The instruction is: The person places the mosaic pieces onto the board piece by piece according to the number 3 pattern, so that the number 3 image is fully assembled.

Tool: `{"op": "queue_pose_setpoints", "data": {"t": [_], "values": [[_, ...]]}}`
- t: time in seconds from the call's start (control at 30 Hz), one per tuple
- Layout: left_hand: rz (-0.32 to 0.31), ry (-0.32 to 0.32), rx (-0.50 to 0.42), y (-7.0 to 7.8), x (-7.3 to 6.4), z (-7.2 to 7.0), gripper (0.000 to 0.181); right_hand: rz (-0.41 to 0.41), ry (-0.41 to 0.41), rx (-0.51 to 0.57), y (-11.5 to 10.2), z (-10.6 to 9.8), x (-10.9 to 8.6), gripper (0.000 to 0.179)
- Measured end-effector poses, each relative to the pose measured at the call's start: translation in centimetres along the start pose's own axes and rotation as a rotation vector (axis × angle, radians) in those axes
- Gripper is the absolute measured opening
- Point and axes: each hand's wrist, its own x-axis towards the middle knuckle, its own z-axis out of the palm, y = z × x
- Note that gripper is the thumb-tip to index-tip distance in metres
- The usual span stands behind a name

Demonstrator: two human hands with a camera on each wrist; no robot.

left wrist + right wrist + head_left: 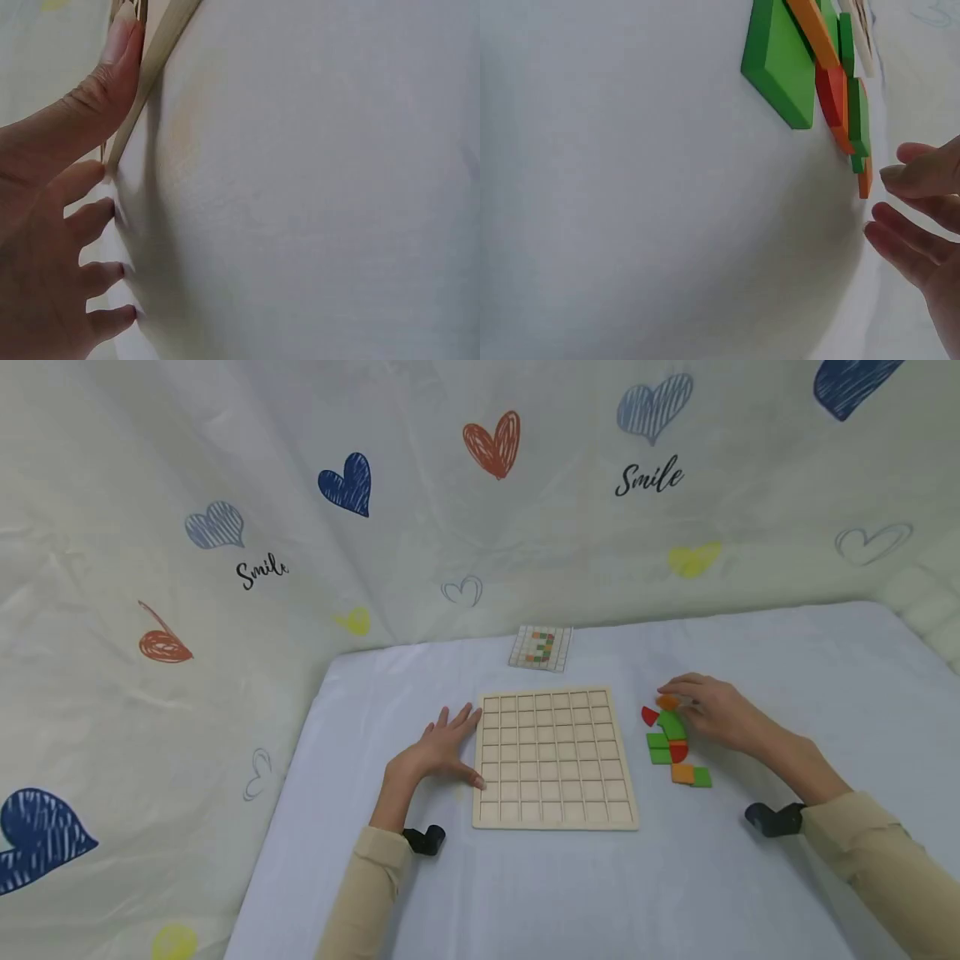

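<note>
Head view: the left hand [438, 752], fingers spread wide, touches the square pale-wood grid board [555, 760] on the white-clothed counter [525, 893]; the right hand [720, 714] is at the flat green, red and orange tiles [672, 727] right of it; left wrist view: the thumb lies at the board's edge, gripping nothing; right wrist view: slightly parted fingers, holding nothing, beside the tiles.
</note>
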Motion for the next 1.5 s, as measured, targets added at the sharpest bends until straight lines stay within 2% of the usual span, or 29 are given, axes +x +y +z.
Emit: {"op": "queue_pose_setpoints", "data": {"t": [0.17,0.37,0.53,0.7,0.9,1.13,1.5], "values": [[0.001,0.011,-0.012,0.1,-0.1,0.2,0.126,0.007,-0.034,0.002,0.8,0.4,0.8,0.033],[-0.002,0.013,-0.026,0.8,-0.1,0.3,0.124,-0.018,-0.016,-0.015,1.6,0.6,1.4,0.027],[-0.021,0.012,-0.012,1.6,0.1,0.4,0.125,0.038,-0.003,-0.007,1.7,0.6,1.5,0.022],[-0.010,0.012,-0.007,1.8,0.2,0.5,0.125,0.093,-0.024,0.047,1.6,0.0,1.1,0.024],[0.005,0.021,-0.019,1.7,0.1,0.6,0.124,0.057,-0.017,0.039,1.6,-0.3,1.1,0.024],[-0.002,0.027,-0.030,1.7,0.0,0.6,0.124,0.070,-0.029,0.056,1.4,-0.5,1.0,0.027],[0.000,0.040,-0.043,1.8,-0.1,0.7,0.122,0.185,-0.033,0.120,1.2,-0.9,0.6,0.026]]}}
